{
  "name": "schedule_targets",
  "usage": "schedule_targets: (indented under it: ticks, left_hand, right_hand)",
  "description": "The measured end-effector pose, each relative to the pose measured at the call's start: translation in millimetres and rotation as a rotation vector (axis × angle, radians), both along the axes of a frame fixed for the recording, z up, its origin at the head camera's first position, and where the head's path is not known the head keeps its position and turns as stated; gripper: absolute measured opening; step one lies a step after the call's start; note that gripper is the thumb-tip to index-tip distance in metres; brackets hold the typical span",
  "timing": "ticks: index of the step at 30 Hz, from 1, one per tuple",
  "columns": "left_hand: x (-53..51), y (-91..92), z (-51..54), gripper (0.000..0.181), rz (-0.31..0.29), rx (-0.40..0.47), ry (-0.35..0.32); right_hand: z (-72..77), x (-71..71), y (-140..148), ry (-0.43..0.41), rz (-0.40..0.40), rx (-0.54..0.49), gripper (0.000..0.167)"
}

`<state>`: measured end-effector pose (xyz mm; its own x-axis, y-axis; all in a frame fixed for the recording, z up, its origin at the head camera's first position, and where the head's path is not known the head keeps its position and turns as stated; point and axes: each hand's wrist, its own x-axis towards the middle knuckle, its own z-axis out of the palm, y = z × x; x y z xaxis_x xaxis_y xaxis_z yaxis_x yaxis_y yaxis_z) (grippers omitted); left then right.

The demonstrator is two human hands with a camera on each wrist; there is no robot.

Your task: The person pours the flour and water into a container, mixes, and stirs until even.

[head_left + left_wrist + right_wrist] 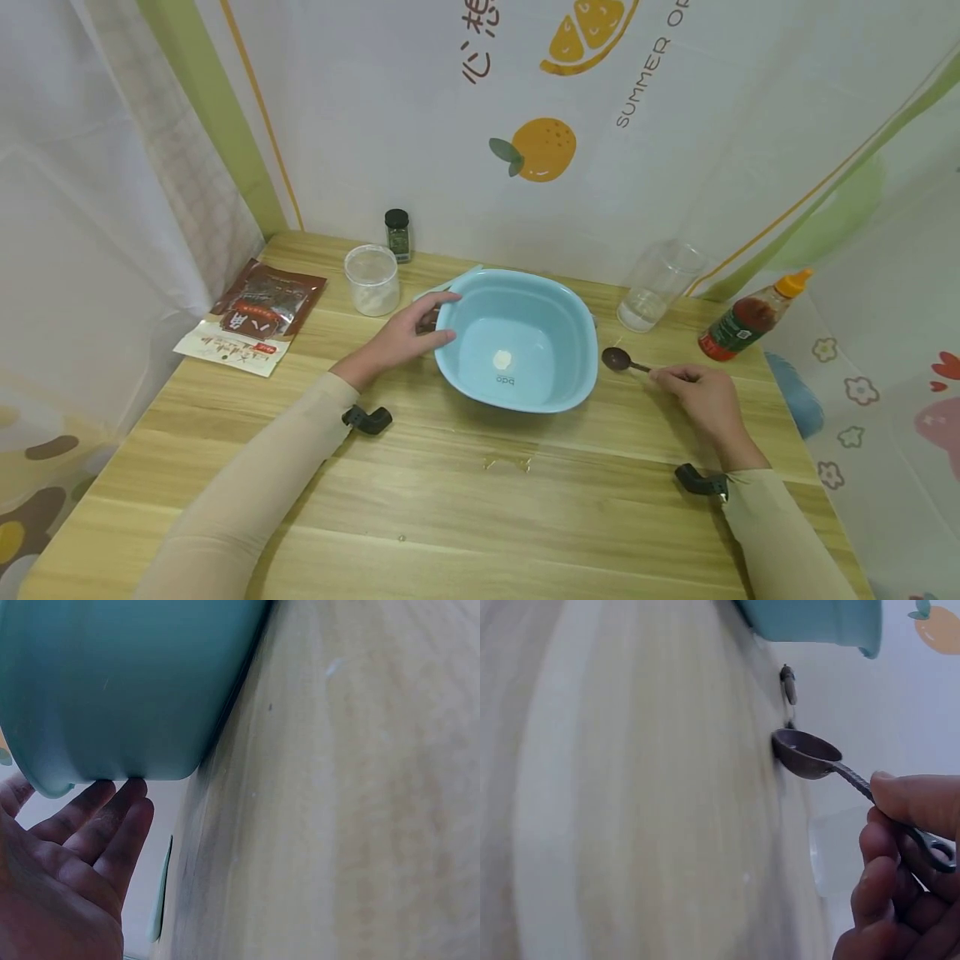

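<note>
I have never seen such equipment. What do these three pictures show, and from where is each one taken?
There is no robot here, only a person's two bare hands. The widest picture comes from a camera on the head, looking forward and down. The others come from the left wrist camera and right wrist camera, each facing its own hand's work.

On the wooden table stands a light blue basin with something small and white inside. Left of it are a food packet, a clear jar and a black-lidded spice jar; to the right, a clear tumbler and a red sauce bottle.

The left hand rests against the basin; the right hand holds a dark brown measuring spoon by its handle.
</note>
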<state>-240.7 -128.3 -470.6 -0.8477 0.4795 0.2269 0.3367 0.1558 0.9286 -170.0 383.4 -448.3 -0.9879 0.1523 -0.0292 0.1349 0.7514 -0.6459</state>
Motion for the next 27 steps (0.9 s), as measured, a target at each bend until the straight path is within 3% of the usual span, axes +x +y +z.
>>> schedule_targets:
  ticks: [4, 10, 20, 27]
  left_hand:
    - [0.2, 0.0, -0.1, 0.063, -0.001, 0.004, 0.005]
    - [0.5, -0.1, -0.6, 0.062, -0.012, 0.024, 0.016]
    - [0.0, -0.4, -0.3, 0.061, -0.016, 0.021, 0.031]
    - [-0.5, -0.8, -1.8, 0.062, -0.019, 0.011, 0.039]
  right_hand:
    - [4.5, -0.8, -2.2, 0.036, -0.034, -0.025, 0.053]
    - [13.0, -4.4, -7.8, 0.062, -0.056, -0.180, 0.055]
    - [39.3, -17.0, -26.7, 0.213, -0.047, -0.382, 0.035]
    - [62.3, -28.9, -43.8, 0.307, -0.046, -0.591, 0.022]
